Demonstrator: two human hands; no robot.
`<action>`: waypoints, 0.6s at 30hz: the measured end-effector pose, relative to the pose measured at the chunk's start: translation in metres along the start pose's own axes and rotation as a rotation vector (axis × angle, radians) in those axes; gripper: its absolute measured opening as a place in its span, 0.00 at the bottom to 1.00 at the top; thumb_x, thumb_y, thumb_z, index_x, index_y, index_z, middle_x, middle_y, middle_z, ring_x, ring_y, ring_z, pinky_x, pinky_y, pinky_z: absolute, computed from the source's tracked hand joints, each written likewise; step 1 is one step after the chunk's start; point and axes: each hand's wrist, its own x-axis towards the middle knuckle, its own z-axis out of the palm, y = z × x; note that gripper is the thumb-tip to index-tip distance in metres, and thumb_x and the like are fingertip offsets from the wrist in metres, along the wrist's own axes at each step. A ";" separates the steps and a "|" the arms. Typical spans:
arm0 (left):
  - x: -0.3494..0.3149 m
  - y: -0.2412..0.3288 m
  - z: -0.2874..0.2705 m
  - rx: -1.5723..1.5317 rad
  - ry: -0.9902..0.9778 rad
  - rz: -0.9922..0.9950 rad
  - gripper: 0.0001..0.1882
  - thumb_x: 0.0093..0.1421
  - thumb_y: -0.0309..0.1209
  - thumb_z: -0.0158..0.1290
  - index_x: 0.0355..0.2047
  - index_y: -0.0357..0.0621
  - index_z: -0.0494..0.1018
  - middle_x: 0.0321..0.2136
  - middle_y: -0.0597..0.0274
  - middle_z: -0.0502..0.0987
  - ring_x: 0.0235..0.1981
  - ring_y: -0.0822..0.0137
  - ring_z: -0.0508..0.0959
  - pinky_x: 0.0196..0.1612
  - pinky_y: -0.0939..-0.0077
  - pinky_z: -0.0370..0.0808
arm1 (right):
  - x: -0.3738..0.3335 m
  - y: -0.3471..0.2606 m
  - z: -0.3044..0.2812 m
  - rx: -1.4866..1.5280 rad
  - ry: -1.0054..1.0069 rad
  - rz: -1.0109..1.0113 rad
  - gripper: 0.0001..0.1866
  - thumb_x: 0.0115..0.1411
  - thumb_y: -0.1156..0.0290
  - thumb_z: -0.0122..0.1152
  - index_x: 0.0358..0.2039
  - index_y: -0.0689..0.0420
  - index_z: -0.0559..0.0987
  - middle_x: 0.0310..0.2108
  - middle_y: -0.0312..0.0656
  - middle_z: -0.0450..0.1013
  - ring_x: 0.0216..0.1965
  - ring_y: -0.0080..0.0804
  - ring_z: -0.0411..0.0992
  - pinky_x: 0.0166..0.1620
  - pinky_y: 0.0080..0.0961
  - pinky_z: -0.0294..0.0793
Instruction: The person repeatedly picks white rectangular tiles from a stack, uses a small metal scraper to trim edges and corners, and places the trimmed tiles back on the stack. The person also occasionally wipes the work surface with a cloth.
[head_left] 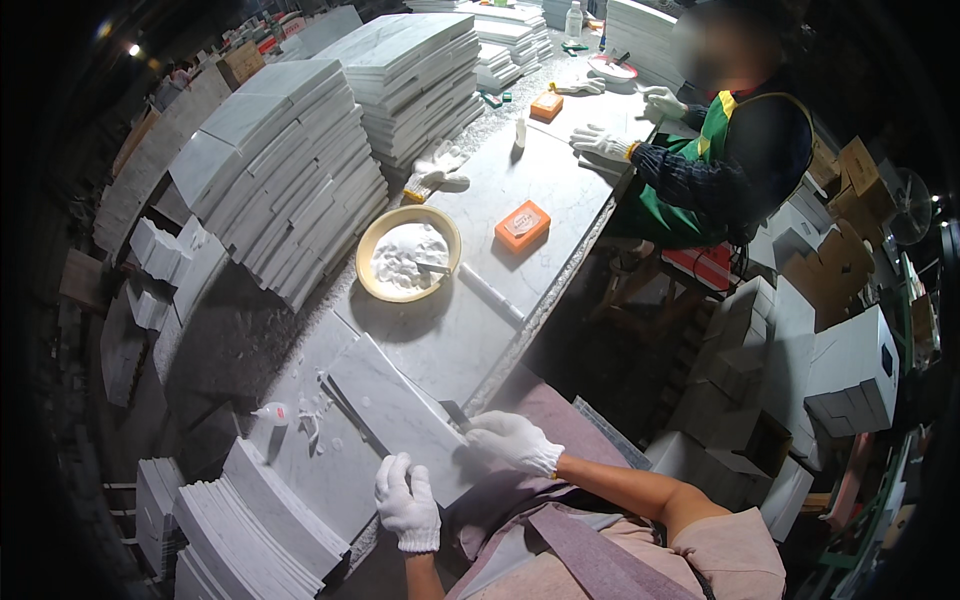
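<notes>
Pale tabletop [485, 325] spreads ahead of my left fingers [397, 475], which curl half open; I cannot tell whether they grip anything. My right fingers [487, 430] pinch a grey blade [455, 413], hiding its other end, beside a marble slab [395, 390]. Beyond them, I cannot make out the nearer orange box's [522, 226] print.

The person's two gloved hands [408, 507] [513, 443], one co-worker [725, 150], two orange boxes [522, 227] [547, 106] and two bowls [453, 238] show.

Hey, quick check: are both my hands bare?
No, the left hand and the right hand both wear white gloves.
</notes>
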 end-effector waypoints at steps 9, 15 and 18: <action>-0.003 0.004 0.005 0.173 -0.072 0.022 0.23 0.57 0.31 0.68 0.53 0.44 0.79 0.61 0.49 0.74 0.60 0.42 0.74 0.64 0.47 0.71 | -0.002 -0.018 -0.002 -0.086 0.004 0.025 0.17 0.71 0.63 0.64 0.56 0.58 0.83 0.45 0.36 0.83 0.43 0.20 0.79 0.49 0.22 0.79; 0.009 0.008 0.015 0.120 0.039 0.112 0.22 0.55 0.29 0.68 0.51 0.46 0.80 0.60 0.48 0.74 0.59 0.40 0.75 0.62 0.46 0.73 | 0.001 -0.015 0.000 -0.030 0.063 -0.001 0.23 0.71 0.62 0.66 0.61 0.62 0.78 0.46 0.41 0.83 0.42 0.24 0.80 0.46 0.24 0.82; 0.011 0.010 0.020 0.180 0.074 0.091 0.20 0.55 0.30 0.67 0.50 0.47 0.81 0.60 0.51 0.75 0.61 0.40 0.73 0.63 0.45 0.72 | 0.008 -0.008 -0.003 -0.009 0.060 0.013 0.23 0.73 0.67 0.64 0.64 0.64 0.75 0.49 0.40 0.81 0.42 0.23 0.79 0.43 0.22 0.81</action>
